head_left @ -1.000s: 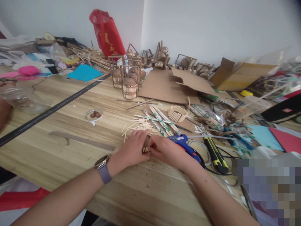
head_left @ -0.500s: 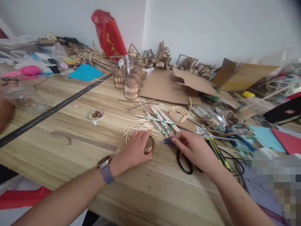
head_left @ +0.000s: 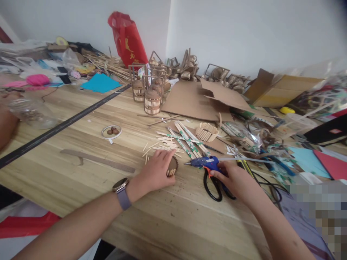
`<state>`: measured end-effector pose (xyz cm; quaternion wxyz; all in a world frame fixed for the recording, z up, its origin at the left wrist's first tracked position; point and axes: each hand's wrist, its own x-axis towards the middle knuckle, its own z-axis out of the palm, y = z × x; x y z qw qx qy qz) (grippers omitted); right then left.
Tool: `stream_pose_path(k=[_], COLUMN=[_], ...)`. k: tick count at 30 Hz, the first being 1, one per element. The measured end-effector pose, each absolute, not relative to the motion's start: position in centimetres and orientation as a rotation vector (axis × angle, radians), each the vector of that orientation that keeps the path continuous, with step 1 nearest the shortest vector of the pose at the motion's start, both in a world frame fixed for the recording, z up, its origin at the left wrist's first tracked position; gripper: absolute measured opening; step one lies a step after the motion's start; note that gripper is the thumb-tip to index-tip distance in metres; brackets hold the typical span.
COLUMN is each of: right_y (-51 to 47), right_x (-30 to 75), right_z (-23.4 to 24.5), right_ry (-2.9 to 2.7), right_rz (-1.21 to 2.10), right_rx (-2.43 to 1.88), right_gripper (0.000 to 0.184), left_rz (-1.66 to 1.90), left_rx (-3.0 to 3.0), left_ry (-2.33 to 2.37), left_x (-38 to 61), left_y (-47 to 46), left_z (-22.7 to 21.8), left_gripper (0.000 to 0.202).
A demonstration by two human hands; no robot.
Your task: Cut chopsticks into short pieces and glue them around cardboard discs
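Note:
My left hand [head_left: 157, 169], with a watch on its wrist, is closed around a small round brown base [head_left: 172, 166] that lies on the table. Short sticks stand along the base's near rim; my fingers hide its left side. To the right, my right hand [head_left: 230, 177] has its fingers at the handle and orange trigger of a blue glue gun [head_left: 208, 162]. The gun's nozzle points left at the base, a short way apart from it. Black scissors handles [head_left: 213, 187] lie under the gun. Cut wooden sticks [head_left: 165, 145] are scattered just beyond my left hand.
Wrapped chopsticks [head_left: 189, 141] and a ring of sticks [head_left: 206, 132] lie behind. Finished little baskets [head_left: 152, 101] stand near cardboard [head_left: 189, 99]. A white ring [head_left: 111, 132] with brown balls and a brown strip [head_left: 97, 160] lie left. Another person's hand [head_left: 8, 119] is beside a jar [head_left: 32, 112].
My right hand has shifted right and back from the front of the glue gun to its handle, uncovering the blue body. My left hand stays at the round base.

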<state>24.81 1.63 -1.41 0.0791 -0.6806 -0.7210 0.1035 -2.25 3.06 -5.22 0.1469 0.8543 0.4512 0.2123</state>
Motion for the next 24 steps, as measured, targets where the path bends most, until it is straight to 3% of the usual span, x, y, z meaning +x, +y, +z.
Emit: stream_pose_path(k=[7, 16, 24], right_y=[1.4, 1.0, 0.6], right_x=[24.8, 25.3, 24.4], right_z=[-0.6, 0.1, 0.0], right_ry=[-2.146, -1.737, -1.393], right_rz=[0.432, 0.677, 1.084], right_rx=[-1.942, -1.884, -1.746], right_gripper=[0.036, 0.039, 0.047], left_rz=[0.632, 0.658, 0.65], left_rx=[2.473, 2.476, 2.466], left_ry=[1.289, 1.332, 1.333], left_x=[-2.6, -3.1, -3.1], left_y=[3.2, 3.6, 3.6], left_z=[-5.3, -5.3, -5.3], left_gripper=[0.08, 0.078, 0.077])
